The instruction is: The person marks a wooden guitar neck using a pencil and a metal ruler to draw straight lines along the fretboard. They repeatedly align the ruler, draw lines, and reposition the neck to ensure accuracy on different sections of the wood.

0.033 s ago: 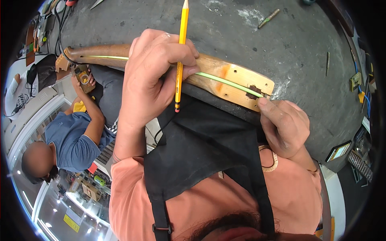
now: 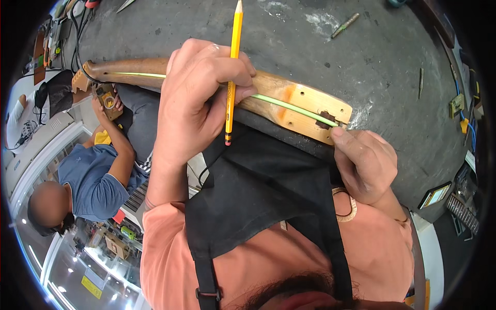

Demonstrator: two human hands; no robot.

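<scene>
Left fingers (image 2: 216,68) shifted slightly — curled, gripping the pencil (image 2: 237,31) — right fingers (image 2: 352,143) bent, pinching the green rod (image 2: 291,106).

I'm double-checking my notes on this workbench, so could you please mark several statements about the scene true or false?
1. The left hand holds a yellow pencil. True.
2. The pencil's eraser points away from the wearer. False: the eraser points toward the wearer.
3. The right hand is at one end of the green strip. True.
4. The strip lies crosswise over the wooden piece. False: it runs lengthwise along the wooden piece.
5. The wearer has a black apron. True.
</scene>
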